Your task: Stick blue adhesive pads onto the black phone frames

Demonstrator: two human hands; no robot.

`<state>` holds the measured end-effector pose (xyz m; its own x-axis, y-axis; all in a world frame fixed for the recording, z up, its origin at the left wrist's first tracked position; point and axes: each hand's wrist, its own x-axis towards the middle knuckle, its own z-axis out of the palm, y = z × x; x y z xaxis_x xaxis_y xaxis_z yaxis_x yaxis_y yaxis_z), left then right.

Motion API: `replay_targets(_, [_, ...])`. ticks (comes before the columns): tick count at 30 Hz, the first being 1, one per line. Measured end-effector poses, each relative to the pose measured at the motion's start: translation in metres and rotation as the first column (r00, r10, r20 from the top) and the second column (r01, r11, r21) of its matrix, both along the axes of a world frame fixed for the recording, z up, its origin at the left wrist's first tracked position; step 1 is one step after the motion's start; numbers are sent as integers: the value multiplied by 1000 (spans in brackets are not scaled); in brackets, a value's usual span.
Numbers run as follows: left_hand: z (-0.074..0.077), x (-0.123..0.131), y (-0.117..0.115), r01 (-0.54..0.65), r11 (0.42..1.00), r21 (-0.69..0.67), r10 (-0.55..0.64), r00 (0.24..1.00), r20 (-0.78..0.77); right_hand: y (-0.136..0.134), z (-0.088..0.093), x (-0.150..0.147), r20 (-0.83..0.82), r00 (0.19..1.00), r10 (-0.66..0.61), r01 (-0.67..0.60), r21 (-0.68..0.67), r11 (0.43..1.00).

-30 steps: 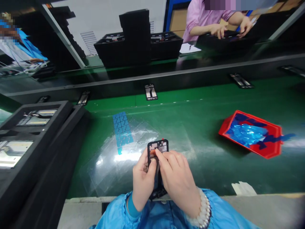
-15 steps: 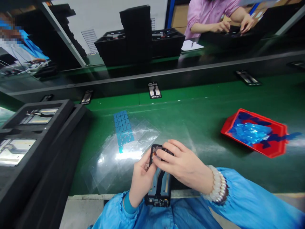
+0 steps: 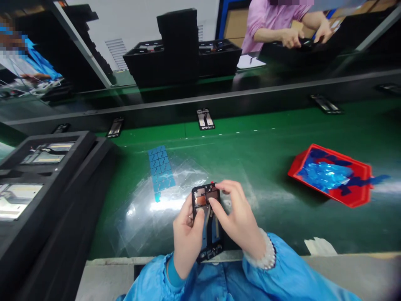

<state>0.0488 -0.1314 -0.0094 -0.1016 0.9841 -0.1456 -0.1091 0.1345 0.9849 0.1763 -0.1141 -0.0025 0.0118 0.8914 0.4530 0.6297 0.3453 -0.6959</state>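
Note:
Close to my body, a black phone frame (image 3: 209, 234) is tilted over the table's front edge, its inner side facing me. A dark ribbon runs down its middle, and coppery parts show near its top. My left hand (image 3: 187, 232) grips its left side, thumb lying on the inner face. With thumb and fingers at the upper right corner, my right hand (image 3: 239, 221) holds it too. A tiny red spot shows at the top edge beside my right fingertips. Beyond my hands lies a sheet of blue stickers (image 3: 161, 169) on clear film (image 3: 134, 221).
A red bin (image 3: 360, 196) with crumpled blue film stands at the right. Black foam trays (image 3: 67, 184) holding phone parts are stacked at the left. Several phone frames, one central (image 3: 205, 119), line the far ledge. A co-worker in a pink shirt (image 3: 261, 21) handles something dark across the bench.
My right hand has drawn back to the upper right corner, uncovering the phone frame's top. The phone frame has turned slightly. Across the bench, the co-worker's hands have moved onto a dark object.

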Motion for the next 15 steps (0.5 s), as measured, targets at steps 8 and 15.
replay_targets(8, [0, -1, -8, 3, 1000, 7, -2, 994, -109, 13, 8, -4, -347, 933, 93, -210, -317, 925])
replay_targets(15, [2, -3, -2, 23, 1000, -7, -24, 1000, -6, 13, 7, -1, -543, 837, 70, -304, -354, 884])
